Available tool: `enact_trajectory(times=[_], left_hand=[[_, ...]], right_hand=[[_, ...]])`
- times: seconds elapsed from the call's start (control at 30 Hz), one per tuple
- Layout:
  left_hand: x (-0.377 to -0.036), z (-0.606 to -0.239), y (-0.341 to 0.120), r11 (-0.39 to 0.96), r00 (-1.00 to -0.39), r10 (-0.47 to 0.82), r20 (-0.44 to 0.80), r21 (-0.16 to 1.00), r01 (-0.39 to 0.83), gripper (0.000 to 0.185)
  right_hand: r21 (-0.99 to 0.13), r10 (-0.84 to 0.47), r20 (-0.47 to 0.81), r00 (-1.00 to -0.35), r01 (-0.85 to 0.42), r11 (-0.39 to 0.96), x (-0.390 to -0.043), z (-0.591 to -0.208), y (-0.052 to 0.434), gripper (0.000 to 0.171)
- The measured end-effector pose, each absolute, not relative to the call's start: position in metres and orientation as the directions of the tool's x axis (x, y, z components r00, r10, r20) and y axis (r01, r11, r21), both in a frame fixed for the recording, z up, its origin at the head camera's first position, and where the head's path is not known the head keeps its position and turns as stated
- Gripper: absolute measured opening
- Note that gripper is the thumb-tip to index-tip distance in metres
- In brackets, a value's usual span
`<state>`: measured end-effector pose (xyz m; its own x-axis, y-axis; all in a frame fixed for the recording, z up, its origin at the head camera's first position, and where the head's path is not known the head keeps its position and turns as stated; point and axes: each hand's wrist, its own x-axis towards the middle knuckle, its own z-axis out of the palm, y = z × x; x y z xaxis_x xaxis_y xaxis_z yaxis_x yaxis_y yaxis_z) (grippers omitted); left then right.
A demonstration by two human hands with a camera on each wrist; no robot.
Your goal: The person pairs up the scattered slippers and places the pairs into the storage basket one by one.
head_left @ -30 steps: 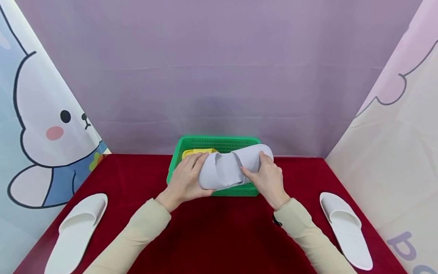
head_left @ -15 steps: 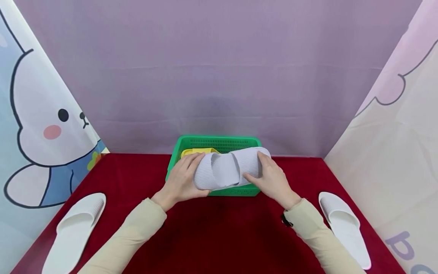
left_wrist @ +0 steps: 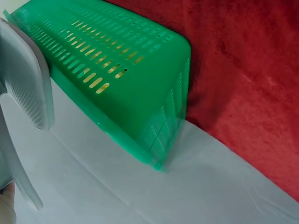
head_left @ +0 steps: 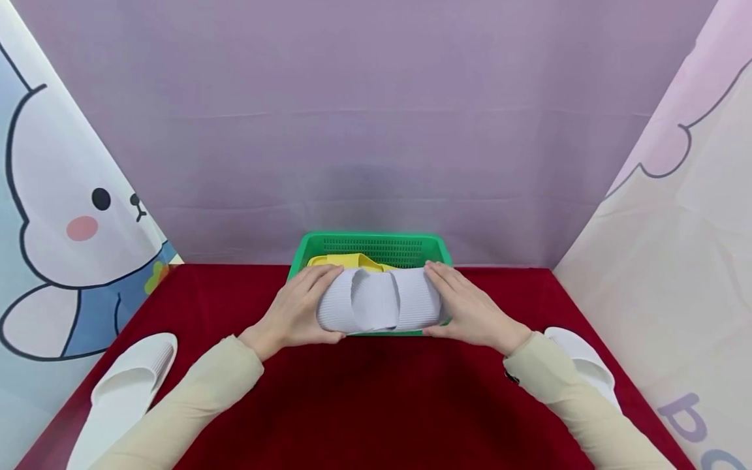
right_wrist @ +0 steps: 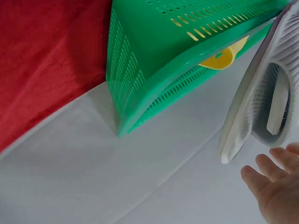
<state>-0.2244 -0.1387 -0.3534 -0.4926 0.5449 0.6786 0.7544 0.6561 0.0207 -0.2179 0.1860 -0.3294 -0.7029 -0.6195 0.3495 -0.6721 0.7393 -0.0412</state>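
A pair of pale grey slippers point(head_left: 376, 300), ribbed on the straps and fitted together, is held crosswise over the front of a green basket point(head_left: 376, 236). My left hand point(head_left: 296, 310) grips their left end, fingers over the top edge and thumb below. At the right end is my right hand point(head_left: 470, 307), its fingers fairly straight and spread from its thumb. The right wrist view shows these fingers point(right_wrist: 266, 170) loosely extended close to the grey slippers point(right_wrist: 243, 112). Yellow slippers point(head_left: 346, 261) lie inside the basket, partly hidden by the grey pair.
One white slipper point(head_left: 126, 391) lies at the left of the red cloth point(head_left: 376, 398). Another white slipper point(head_left: 581, 356) lies at the right, partly covered by my right sleeve. A purple curtain point(head_left: 376, 130) stands behind the basket, with printed panels on both sides.
The grey slippers have levelled out, their right end coming down, and moved slightly left and lower. My right thumb has slid off the strap to the lower edge, and that hand has spread.
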Motion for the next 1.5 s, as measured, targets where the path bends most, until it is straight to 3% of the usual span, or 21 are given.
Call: enact_trajectory(times=[0.2,0.53,0.8,1.5], left_hand=[[-0.219,-0.349,-0.137,0.643,-0.478,0.559,0.677,0.010,0.766,0.098],[-0.213,-0.350,-0.132,0.626,-0.453,0.548,0.703,0.015,0.780,0.095],[-0.213,-0.355,-0.132,0.612,-0.445,0.573,0.689,0.002,0.791,0.097],[-0.212,-0.359,-0.131,0.595,-0.459,0.602,0.653,0.016,0.804,0.102]], right_hand=[[0.062,-0.653,0.319,-0.687,-0.672,0.738,-0.217,-0.329,0.181,0.114],[0.189,-0.711,0.411,-0.571,-0.709,0.679,-0.221,-0.343,0.183,0.121],[0.146,-0.715,0.436,-0.546,-0.741,0.655,-0.220,-0.351,0.183,0.106],[0.157,-0.724,0.475,-0.500,-0.761,0.629,-0.213,-0.352,0.173,0.103]])
